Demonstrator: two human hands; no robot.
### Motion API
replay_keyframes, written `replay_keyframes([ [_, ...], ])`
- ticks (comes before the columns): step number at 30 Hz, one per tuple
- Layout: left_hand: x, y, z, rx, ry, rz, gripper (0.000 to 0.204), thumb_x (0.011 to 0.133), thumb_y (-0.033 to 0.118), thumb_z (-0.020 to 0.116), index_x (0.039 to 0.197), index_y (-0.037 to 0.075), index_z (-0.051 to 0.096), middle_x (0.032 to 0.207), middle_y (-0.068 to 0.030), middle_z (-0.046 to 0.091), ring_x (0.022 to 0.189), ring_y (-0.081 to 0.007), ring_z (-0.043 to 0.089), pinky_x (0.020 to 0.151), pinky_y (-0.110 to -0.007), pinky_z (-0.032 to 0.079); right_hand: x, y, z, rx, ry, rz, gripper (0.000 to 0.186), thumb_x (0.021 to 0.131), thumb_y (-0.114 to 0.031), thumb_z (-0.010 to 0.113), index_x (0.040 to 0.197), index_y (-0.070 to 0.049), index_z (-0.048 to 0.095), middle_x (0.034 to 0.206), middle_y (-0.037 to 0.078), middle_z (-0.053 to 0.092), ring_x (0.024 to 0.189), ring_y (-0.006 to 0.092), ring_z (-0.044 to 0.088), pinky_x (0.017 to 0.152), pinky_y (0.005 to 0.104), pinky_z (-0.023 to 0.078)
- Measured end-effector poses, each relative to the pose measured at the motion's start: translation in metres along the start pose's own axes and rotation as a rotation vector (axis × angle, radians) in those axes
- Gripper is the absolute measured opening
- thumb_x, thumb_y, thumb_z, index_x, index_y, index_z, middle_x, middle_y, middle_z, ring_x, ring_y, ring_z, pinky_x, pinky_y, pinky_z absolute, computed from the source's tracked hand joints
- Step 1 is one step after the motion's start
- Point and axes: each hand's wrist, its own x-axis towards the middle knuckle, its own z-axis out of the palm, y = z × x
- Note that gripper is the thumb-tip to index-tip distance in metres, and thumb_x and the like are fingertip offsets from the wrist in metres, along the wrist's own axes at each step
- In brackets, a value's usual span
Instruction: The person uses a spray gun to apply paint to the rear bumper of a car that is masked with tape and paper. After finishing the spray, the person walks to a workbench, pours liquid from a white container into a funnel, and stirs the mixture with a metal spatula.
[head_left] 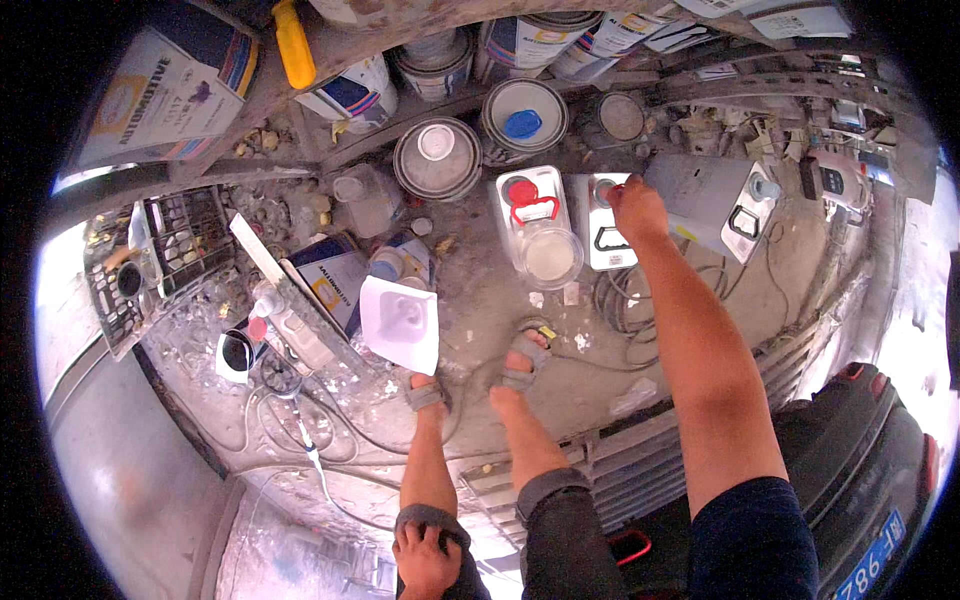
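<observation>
My right hand (640, 210) reaches out with bent fingers closed on the round cap (602, 190) of a rectangular metal can. The can's white top (612, 262) carries a black handle. Left of it stands a can with a red cap and a red handle (535, 210). A clear plastic tub (552, 258) with a pale lid or contents overlaps that can's near edge. My left hand (425, 560) rests on my left knee, fingers spread, holding nothing.
Round paint tins (437, 160) stand along the back under a shelf (380, 50). A grey can (750, 215) is at the right, beside coiled cable (625, 310). A white plastic sheet or tray (400, 325) stands near my left foot. Hoses cross the floor; a dark car (850, 470) is lower right.
</observation>
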Motion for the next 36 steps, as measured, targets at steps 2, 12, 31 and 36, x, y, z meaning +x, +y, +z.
replay_keyframes([
  [2,0.0,0.001,-0.002,0.007,0.017,0.01,0.035,0.069,0.029,0.059,0.094,0.004,0.06,0.112,-0.0242,0.046,0.109,-0.0427,0.043,0.088,-0.054,0.038,-0.002,-0.001,-0.003,-0.017,0.008,-0.018,0.038,0.085,-0.032,0.058,0.105,-0.002,0.047,0.096,0.023,0.063,0.089,0.0375,0.063,0.073,0.0448,0.053],
  [12,0.0,0.004,-0.001,0.007,0.036,0.01,0.034,0.069,0.028,0.06,0.095,0.007,0.061,0.113,-0.0212,0.046,0.11,-0.041,0.042,0.089,-0.053,0.038,0.005,0.011,-0.008,-0.294,-0.061,-0.235,0.043,0.089,-0.042,0.049,0.091,0.0,0.06,0.094,0.019,0.065,0.086,0.0323,0.065,0.074,0.0447,0.052],
  [31,-0.002,0.005,0.016,-0.022,0.067,-0.008,0.033,0.07,0.029,0.059,0.094,0.006,0.06,0.111,-0.0228,0.046,0.109,-0.0427,0.042,0.087,-0.053,0.038,0.028,0.017,0.032,1.096,-0.261,0.616,0.022,0.089,-0.025,0.048,0.083,-0.005,0.055,0.062,0.006,0.056,0.048,0.0139,0.052,0.036,0.0277,0.036],
  [36,-0.005,0.01,0.019,0.0,0.046,-0.04,0.034,0.071,0.03,0.06,0.095,0.006,0.06,0.113,-0.0235,0.045,0.11,-0.0433,0.041,0.088,-0.053,0.037,0.015,0.027,0.018,1.024,-0.37,0.608,0.029,0.085,-0.035,0.055,0.08,-0.006,0.055,0.071,0.009,0.058,0.062,0.016,0.057,0.044,0.029,0.042],
])
